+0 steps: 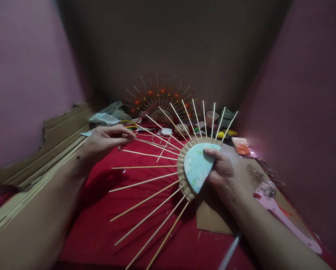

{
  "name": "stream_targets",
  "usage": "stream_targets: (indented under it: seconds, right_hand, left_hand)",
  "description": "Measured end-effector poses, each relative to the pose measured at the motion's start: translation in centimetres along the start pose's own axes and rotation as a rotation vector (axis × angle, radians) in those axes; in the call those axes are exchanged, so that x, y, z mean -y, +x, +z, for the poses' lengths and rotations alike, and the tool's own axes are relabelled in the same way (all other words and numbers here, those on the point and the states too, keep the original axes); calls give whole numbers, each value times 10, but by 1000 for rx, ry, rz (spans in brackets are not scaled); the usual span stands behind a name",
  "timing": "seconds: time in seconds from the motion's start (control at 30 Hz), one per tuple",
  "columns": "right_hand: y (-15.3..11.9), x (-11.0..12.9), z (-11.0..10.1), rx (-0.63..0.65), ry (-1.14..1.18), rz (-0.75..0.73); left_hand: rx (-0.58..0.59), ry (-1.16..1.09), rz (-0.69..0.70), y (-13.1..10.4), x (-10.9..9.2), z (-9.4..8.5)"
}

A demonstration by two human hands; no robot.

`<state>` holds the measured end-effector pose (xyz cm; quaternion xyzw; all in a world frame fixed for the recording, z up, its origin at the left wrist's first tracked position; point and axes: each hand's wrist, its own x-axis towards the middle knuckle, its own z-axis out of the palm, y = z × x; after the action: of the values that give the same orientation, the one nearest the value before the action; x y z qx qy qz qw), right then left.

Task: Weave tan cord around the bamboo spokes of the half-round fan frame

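Observation:
A half-round piece with a light blue patterned centre [198, 165] and a woven straw-coloured rim [181, 165] is tilted above the red cloth [100, 232]. Many thin sticks [144, 185] fan out from its rim. My right hand [222, 170] grips it at the straight edge, thumb on the blue face. At the left, my left hand [111, 137] has its fingers pinched together beside the stick tips. A thin strand [153, 143] runs from those fingertips toward the rim.
Behind stands a decorated fan-shaped piece [162, 92] with red flowers. Cardboard [63, 125] and a bundle of long strips [35, 180] lie left. To the right are a pink tool [283, 217], a cardboard sheet [213, 219] and small packets [241, 146]. Walls enclose the table.

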<state>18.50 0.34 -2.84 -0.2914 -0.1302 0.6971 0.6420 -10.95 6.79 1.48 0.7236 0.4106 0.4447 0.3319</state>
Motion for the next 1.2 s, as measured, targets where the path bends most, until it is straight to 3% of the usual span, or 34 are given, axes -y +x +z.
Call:
stream_targets:
  seconds: [0.23,0.43,0.57,0.63,0.77,0.97,1.1,1.2]
  right_hand:
    - [3,1,-6,49,33,-53]
    - [1,0,-10,65,59,-38]
    - [-1,2,-10,86,70,-47]
    - [-2,2,-10,96,60,-53]
    - [-5,2,-7,72,71,-52]
    - [-5,-1,-6,54,102,-26]
    - [-4,-2,-8,88,92,-20]
    - [-3,-2,-8,94,85,-23]
  left_hand:
    - [50,-61,-104,-2,-3,-1]
    - [214,-496,-382,2,13,-2]
    - [246,-694,-432,2,18,8]
    - [291,-652,-406,0,17,14]
    - [421,-313,-348,-6,11,25]
    - [754,-6,-501,-13,9,52]
    - [742,106,-343,-18,10,68]
    - [676,73,-310,-18,3,65]
